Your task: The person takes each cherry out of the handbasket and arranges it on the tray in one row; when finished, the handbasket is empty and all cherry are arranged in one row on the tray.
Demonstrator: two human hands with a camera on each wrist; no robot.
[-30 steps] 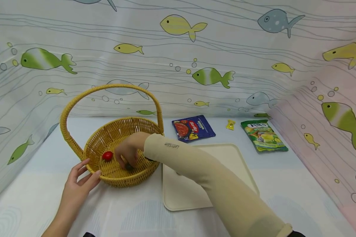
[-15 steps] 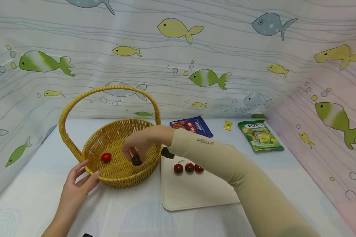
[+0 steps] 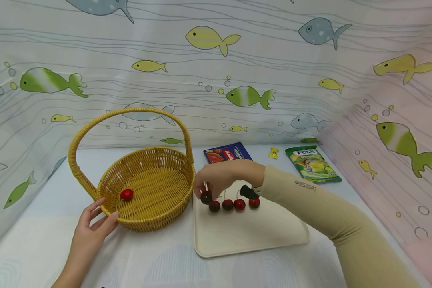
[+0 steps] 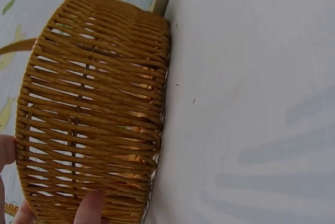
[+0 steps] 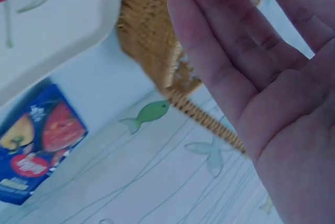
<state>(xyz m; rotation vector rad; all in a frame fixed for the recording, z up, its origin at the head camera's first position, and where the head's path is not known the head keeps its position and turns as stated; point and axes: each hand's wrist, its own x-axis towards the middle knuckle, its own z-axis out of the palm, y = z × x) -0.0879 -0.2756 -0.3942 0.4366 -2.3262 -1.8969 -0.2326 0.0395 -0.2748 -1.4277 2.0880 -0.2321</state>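
Observation:
My right hand point(image 3: 216, 178) pinches a dark red cherry point(image 3: 206, 197) over the left end of the cream tray point(image 3: 245, 236). Several cherries point(image 3: 228, 205), some with visible stems, sit in a row on that tray just below and to the right of the hand. On the left, my left hand point(image 3: 93, 224) holds the near-left rim of the yellow wicker basket point(image 3: 147, 226), its thumb point(image 4: 90, 208) on the outer wall in the left wrist view. One small bright red fruit point(image 3: 127, 195) lies inside the basket at its left. The right wrist view cuts off most of the held cherry.
Behind the tray lies a blue Barilla pouch point(image 3: 228, 153), partly covered by the right hand. A small yellow wrapped sweet point(image 3: 273, 153) and a green Fox's bag point(image 3: 312, 164) are at the back right. The basket's tall handle point(image 3: 140, 110) arches over it. A fish-print curtain stands behind.
My right hand has lifted the dark cherry out of the basket and carried it right, over the tray, uncovering the row of cherries. My left hand stays on the basket rim.

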